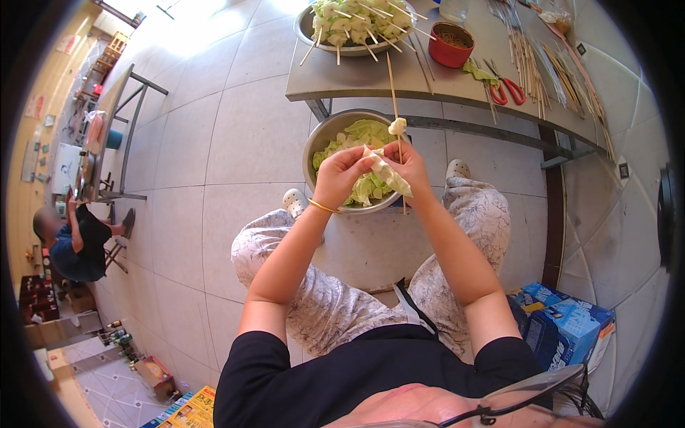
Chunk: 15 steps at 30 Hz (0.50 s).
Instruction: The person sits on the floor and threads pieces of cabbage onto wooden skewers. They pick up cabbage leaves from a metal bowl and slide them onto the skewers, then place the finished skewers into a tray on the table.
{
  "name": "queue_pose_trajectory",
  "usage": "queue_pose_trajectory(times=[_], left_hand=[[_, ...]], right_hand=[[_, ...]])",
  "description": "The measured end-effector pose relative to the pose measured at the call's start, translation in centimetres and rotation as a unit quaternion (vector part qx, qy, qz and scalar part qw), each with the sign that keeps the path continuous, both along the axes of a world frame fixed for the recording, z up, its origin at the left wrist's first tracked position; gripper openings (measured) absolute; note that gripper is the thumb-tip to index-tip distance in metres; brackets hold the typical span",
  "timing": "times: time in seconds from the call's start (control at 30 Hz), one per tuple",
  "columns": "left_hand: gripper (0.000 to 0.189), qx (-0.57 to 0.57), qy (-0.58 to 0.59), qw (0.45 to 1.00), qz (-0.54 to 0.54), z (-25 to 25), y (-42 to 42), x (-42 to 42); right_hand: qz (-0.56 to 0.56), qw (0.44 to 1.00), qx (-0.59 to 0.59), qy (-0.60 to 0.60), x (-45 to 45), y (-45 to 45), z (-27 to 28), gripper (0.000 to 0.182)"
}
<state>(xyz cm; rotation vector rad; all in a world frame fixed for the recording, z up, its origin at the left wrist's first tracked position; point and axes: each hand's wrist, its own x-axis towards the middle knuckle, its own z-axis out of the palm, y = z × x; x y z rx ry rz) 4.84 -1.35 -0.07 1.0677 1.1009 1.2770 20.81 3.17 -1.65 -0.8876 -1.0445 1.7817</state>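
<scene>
Between my hands is a pale cabbage leaf [389,174], folded or rolled lengthwise. The fingers of my left hand [345,168] pinch its upper end. My right hand [412,166] holds the leaf too, along with an upright bamboo skewer [393,88]. A small folded cabbage piece [397,127] is threaded on the skewer above my fingers. Just below both hands stands a steel bowl [309,160] of loose cabbage leaves [369,131]. Part of that bowl is hidden by my hands and wrists.
On the metal table [364,80] are a steel bowl [350,51] of skewered cabbage, a red tin [451,45], red-handled scissors [505,88] and bundles of skewers [527,64]. Blue cartons [567,326] sit at right. Another person [77,246] sits by a table at far left.
</scene>
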Motion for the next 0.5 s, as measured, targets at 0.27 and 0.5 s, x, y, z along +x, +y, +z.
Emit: queue_pose_trajectory(times=[0.27,0.5], left_hand=[[0.034,0.02,-0.02,1.0,-0.001,0.5,0.1,0.1],[0.032,-0.03,0.022,0.999,0.002,0.2,0.0,-0.5]], right_hand=[[-0.04,0.977,0.152,-0.146,0.1,-0.4,1.4,0.019],[-0.085,0.904,0.302,-0.292,-0.2,-1.5,2.7,0.023]])
